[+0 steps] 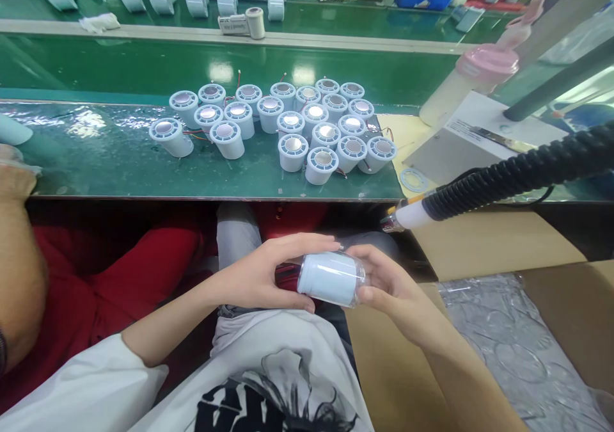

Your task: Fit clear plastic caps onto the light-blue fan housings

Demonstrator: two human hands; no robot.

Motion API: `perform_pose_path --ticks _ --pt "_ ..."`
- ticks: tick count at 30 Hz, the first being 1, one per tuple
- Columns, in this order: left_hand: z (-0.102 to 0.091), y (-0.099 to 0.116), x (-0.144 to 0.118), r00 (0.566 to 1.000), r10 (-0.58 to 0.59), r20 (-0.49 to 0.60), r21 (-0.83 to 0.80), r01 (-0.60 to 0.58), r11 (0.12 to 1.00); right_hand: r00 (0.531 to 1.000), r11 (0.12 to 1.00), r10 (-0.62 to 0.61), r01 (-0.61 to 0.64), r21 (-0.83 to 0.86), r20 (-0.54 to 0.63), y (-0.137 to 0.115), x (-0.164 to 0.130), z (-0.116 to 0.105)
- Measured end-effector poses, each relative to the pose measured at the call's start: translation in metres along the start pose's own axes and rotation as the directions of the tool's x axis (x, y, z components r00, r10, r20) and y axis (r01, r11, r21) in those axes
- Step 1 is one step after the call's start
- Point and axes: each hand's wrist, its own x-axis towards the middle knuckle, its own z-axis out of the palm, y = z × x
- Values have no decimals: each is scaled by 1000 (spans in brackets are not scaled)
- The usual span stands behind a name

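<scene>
Pale blue plastic makes up the small cylinder [330,277] that lies on its side between both hands, held low over the person's lap, nearer than the table edge. The left hand [268,272] wraps it from the left, fingers curled over the top and thumb beneath; the right hand [391,285] closes on its right end, where a clear cap or sleeve seems to sit over the plastic. Both hands are clamped on this one piece, close together with only the cylinder between them. Red wires show just behind the cylinder's left end. On the green table [96,157], farther away, a cluster of similar cylinders [283,125] stands upright, each with a shiny round disc on top, some trailing thin red wires. Just right of the cluster lies a thin flat ring [413,179] on a yellowish patch. From the right a black ribbed hose [518,176] reaches in, ending in a white nozzle with a metal tip [398,219] that hangs just above and right of the right hand, not touching it. A pink-capped bottle [472,77] stands at the far right of the table. An open cardboard box [484,243] sits at the near right, with clear plastic pieces inside. At the near left, another person's arm [19,272] and red clothing show. Beyond a pale strip, a second green surface carries more light-coloured parts.
</scene>
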Motion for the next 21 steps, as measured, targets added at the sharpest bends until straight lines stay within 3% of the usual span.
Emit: perform_pose_path --ticks 15,21 --pt "1 1 2 997 75 3 -67 -75 995 958 933 261 -281 227 117 3 5 9" --pt "3 0 3 995 96 -16 -58 -97 994 901 900 365 -406 157 236 -5 6 12"
